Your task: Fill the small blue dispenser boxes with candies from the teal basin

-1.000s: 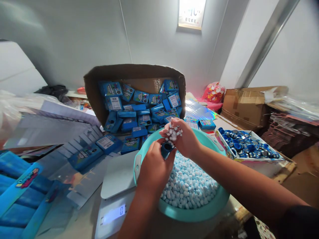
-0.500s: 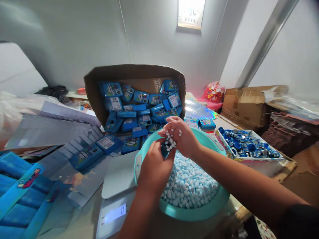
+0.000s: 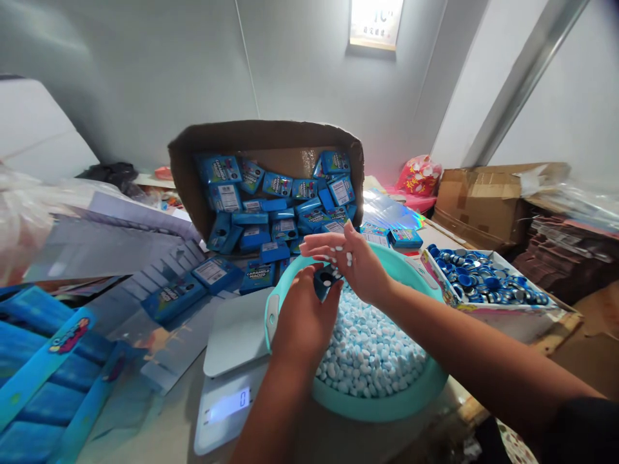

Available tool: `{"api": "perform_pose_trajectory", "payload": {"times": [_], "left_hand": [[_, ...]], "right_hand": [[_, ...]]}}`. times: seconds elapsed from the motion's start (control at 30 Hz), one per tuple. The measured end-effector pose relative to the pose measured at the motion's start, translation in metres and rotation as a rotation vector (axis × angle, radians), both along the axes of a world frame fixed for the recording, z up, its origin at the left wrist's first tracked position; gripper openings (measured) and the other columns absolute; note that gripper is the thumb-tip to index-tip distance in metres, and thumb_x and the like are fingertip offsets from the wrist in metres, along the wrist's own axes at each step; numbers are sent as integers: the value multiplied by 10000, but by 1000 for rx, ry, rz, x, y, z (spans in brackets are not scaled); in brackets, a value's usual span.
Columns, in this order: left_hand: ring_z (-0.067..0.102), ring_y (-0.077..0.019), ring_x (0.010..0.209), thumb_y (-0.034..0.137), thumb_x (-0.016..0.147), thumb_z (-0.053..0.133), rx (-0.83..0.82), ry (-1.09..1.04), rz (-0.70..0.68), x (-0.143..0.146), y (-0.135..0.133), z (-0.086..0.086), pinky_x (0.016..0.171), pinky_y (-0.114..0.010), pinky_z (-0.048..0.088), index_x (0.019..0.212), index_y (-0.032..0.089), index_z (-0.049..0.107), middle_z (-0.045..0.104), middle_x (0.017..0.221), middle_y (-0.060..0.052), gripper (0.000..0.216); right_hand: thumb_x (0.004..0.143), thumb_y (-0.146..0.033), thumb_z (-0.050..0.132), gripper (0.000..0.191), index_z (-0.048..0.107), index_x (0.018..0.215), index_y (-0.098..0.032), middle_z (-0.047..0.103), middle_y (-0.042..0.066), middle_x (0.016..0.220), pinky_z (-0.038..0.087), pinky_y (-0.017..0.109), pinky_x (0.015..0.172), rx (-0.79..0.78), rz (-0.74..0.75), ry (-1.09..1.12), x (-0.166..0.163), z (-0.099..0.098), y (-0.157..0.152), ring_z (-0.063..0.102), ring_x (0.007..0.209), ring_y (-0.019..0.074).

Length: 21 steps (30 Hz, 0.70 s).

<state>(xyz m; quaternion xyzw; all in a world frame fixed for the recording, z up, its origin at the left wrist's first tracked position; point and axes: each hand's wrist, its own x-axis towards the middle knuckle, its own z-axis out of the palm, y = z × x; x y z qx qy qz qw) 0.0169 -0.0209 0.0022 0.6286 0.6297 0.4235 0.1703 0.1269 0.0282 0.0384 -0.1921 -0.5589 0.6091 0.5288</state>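
My left hand (image 3: 304, 319) is closed around a small dark blue container (image 3: 323, 281), its mouth turned up, over a teal basin (image 3: 387, 405) full of white and pale blue candies (image 3: 370, 351). My right hand (image 3: 349, 259) hovers just above the container, palm tilted, fingers stretched out, with a few white candies (image 3: 342, 258) still lying on them. Both hands touch at the container's mouth.
A white digital scale (image 3: 232, 361) reading 0 sits left of the basin. Behind it a tipped cardboard box (image 3: 265, 138) spills blue candy packs (image 3: 278, 216). A tray of blue caps (image 3: 483, 280) stands to the right, blue wrappers (image 3: 43, 380) to the left.
The heap of candies in my right hand has shrunk to a few as they slid into the container. The right fingers have flattened out. My left hand stayed put.
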Motion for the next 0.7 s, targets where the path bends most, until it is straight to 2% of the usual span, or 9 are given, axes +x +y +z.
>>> {"api": "perform_pose_trajectory", "payload": {"times": [0.1,0.27,0.53,0.7], "left_hand": [[665,-270,1073,428,890,610,0,-20,16,-1,0,-2,914,-426,514,1191,235,606,713,1149,-83,358],[643,-274,1146,460,898,602,58,-51,-22,-3,-2,-5,926,-417,515,1337,216,485,652,1294,-108,515],[680,-265,1021,491,903,572,15,-11,-9,-4,-5,0,790,-386,518,1243,265,541,700,1151,-50,409],[675,-281,1043,525,915,532,-23,-17,4,-3,-7,3,786,-395,505,1276,286,539,692,1198,-54,433]], "right_hand": [[796,-736,614,558,755,1060,-265,749,57,1065,452,423,1017,40,8,34,0,-1,-1,678,1060,239],[867,-688,578,585,623,1318,-317,698,48,1235,415,461,1087,170,38,-13,2,-7,4,631,1190,255],[952,-678,433,657,443,1491,-302,623,76,1363,333,525,1157,403,102,-229,8,-7,3,547,1303,262],[982,-700,297,683,331,1558,-335,542,68,1473,311,526,1160,498,133,-403,15,-2,0,461,1386,260]]}}
